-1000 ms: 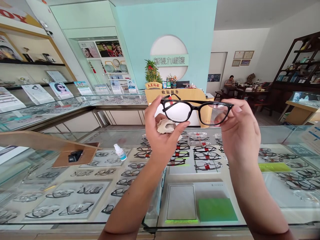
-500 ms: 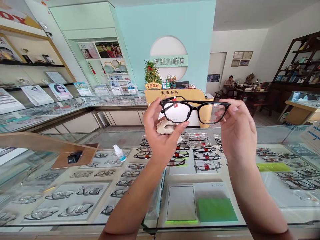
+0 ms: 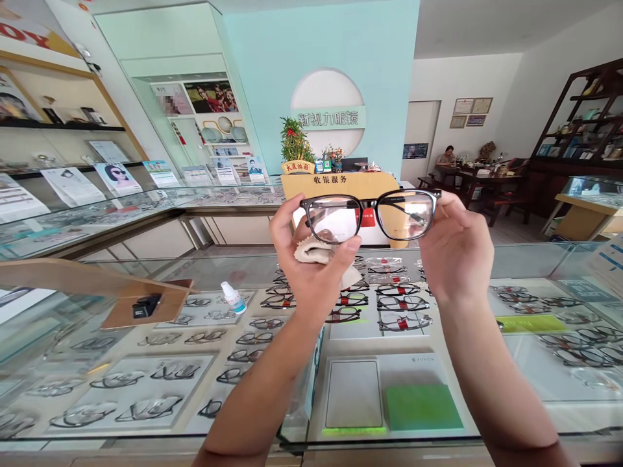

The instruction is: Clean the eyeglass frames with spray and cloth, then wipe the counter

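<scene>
I hold the black-framed glasses [image 3: 370,214] up between my hands, level. My left hand [image 3: 311,266] pinches the left lens rim and clutches a beige cloth [image 3: 316,250], mostly hidden behind my fingers. My right hand [image 3: 455,250] grips the other end, covering the hinge. Below lies the glass counter [image 3: 146,311], with open air all round the hands.

Head camera faces forward (perhaps slightly downward), close.
</scene>
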Available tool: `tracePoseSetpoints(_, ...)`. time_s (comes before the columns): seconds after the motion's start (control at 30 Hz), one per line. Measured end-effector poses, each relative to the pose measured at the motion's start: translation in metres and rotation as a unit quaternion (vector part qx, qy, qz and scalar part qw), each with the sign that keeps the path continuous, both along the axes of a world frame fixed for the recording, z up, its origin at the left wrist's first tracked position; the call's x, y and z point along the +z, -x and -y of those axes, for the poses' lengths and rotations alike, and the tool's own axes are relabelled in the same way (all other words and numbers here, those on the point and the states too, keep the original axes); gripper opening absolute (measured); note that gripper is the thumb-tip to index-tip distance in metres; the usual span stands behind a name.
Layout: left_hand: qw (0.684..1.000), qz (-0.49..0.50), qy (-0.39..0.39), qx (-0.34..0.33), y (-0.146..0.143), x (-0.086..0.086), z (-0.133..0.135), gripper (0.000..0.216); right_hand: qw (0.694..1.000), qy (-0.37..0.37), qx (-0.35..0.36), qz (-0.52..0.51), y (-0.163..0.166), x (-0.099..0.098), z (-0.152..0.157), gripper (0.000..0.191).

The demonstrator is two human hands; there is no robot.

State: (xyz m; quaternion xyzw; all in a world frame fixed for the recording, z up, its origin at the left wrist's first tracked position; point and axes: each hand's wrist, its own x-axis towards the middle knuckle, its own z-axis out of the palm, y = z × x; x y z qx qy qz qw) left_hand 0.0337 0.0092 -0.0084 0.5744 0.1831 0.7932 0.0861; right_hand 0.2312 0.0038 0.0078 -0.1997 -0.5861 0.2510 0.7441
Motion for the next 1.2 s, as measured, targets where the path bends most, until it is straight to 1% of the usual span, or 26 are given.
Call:
tracePoseSetpoints(0.07,0.992,0.038,0.077,-0.089,-0.001,0.003,0.007,0.076,1.000,-0.002,0.023,0.010,0.000,-0.003,-0.007,0.019)
tracePoseSetpoints(0.13,0.973,0.082,0.138,-0.164,-0.003,0.007,0.011,0.069,0.999,0.003,0.035,0.027,0.003,-0.006,-0.010,0.013)
tracePoseSetpoints(0.2,0.951,0.123,0.188,-0.214,-0.005,0.011,0.013,0.068,0.997,-0.003,0.044,0.058,0.009,-0.006,-0.010,0.017)
tracePoseSetpoints(0.27,0.924,0.144,0.240,-0.260,-0.006,0.015,0.013,0.068,0.994,-0.028,0.055,0.089,0.016,-0.004,-0.008,0.021)
tracePoseSetpoints(0.37,0.883,0.132,0.304,-0.333,-0.009,0.019,0.012,0.067,0.989,-0.076,0.037,0.118,0.020,-0.002,-0.004,0.017)
tracePoseSetpoints(0.47,0.836,0.103,0.366,-0.395,-0.010,0.023,0.011,0.056,0.986,-0.105,0.004,0.131,0.019,-0.001,-0.004,0.011)
tracePoseSetpoints(0.57,0.779,0.086,0.427,-0.452,-0.008,0.026,0.009,0.045,0.982,-0.104,-0.003,0.154,0.016,-0.002,-0.005,0.009)
tracePoseSetpoints(0.67,0.729,0.084,0.467,-0.494,-0.006,0.026,0.006,0.042,0.978,-0.111,-0.008,0.178,0.014,-0.002,-0.004,0.007)
tracePoseSetpoints(0.77,0.693,0.084,0.490,-0.521,-0.005,0.023,0.002,0.041,0.976,-0.131,0.005,0.174,0.012,0.000,-0.003,0.010)
tracePoseSetpoints(0.87,0.676,0.087,0.501,-0.533,-0.005,0.022,0.001,0.041,0.977,-0.136,0.018,0.166,0.012,0.001,-0.002,0.012)
tracePoseSetpoints(0.97,0.663,0.085,0.510,-0.541,-0.006,0.022,0.003,0.044,0.980,-0.120,0.018,0.159,0.013,0.001,-0.001,0.006)
tracePoseSetpoints(1.07,0.654,0.051,0.519,-0.548,-0.007,0.020,0.001,0.051,0.983,-0.120,0.005,0.137,0.014,0.000,-0.001,0.004)
tracePoseSetpoints(1.13,0.661,0.015,0.519,-0.542,-0.008,0.016,-0.004,0.061,0.985,-0.124,-0.015,0.120,0.014,0.000,0.000,0.004)
tracePoseSetpoints(1.2,0.683,-0.021,0.510,-0.522,-0.009,0.006,-0.011,0.071,0.986,-0.121,-0.045,0.108,0.012,0.000,0.001,0.005)
